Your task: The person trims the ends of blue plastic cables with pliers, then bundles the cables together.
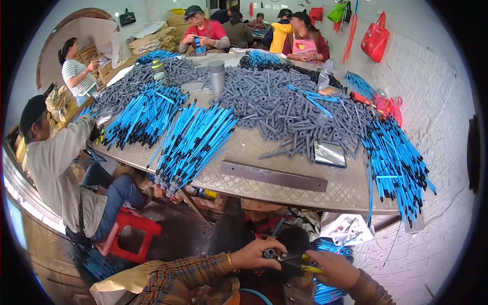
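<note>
Close to my lap, my left hand [255,255] grips a small bundle of dark grey round pieces [271,252] between thumb and fingers. A thin blue rod [278,226] shows just beyond that hand; I cannot tell whether it is part of the bundle. My right hand [335,270] is closed around a yellow-handled hand tool [312,269], either pliers or scissors. Its metal jaws point left toward the bundle, at or very near it. Fingers hide part of both the tool and the bundle.
A patterned table [244,147] carries a large heap of grey plastic plugs [284,96], blue rod bundles [195,140], a flat metal bar [274,176] and a phone [329,154]. More rods [396,162] overhang its right edge. A co-worker [66,162] sits left near a red stool [133,231].
</note>
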{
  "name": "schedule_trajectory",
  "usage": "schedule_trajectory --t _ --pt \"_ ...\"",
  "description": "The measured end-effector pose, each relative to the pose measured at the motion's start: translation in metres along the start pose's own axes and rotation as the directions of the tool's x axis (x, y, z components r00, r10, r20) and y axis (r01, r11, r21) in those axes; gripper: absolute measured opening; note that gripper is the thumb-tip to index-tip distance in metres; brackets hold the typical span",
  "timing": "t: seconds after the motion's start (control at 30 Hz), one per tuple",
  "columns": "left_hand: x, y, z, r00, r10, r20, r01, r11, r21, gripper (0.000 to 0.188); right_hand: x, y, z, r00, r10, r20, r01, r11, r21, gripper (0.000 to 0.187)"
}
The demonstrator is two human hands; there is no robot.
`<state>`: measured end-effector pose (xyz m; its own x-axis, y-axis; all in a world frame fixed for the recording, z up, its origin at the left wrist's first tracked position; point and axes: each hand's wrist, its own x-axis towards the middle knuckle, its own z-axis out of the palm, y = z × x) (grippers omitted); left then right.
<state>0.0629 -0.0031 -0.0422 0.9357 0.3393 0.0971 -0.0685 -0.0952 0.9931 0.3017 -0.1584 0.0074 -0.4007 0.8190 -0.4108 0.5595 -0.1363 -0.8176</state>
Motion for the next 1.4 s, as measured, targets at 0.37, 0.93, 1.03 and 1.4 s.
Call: schedule_trajectory --t 0.37,0.93,1.03,1.4 --pt "-0.005 -0.001 0.002 0.999 0.035 -0.01 -0.034 0.996 0.079 0.039 0.005 -0.023 0.01 0.973 -0.173 -0.155 0.085 0.888 -0.452 0.068" --pt "-0.007 -0.003 -0.003 0.999 -0.031 0.005 0.032 0.999 -0.02 0.047 0.01 -0.001 0.03 0.949 -0.253 -0.187 0.267 0.962 0.051 0.048" --pt "-0.007 -0.002 -0.004 0.998 -0.017 0.068 0.016 1.0 0.02 0.05 0.016 0.005 0.039 0.835 -0.455 -0.31 0.395 0.887 -0.239 0.043" --pt "0.004 0.0 0.002 0.972 0.063 0.228 -0.082 0.994 0.073 0.058 0.016 0.055 0.058 0.861 -0.217 0.461 -0.374 0.347 0.86 0.034"
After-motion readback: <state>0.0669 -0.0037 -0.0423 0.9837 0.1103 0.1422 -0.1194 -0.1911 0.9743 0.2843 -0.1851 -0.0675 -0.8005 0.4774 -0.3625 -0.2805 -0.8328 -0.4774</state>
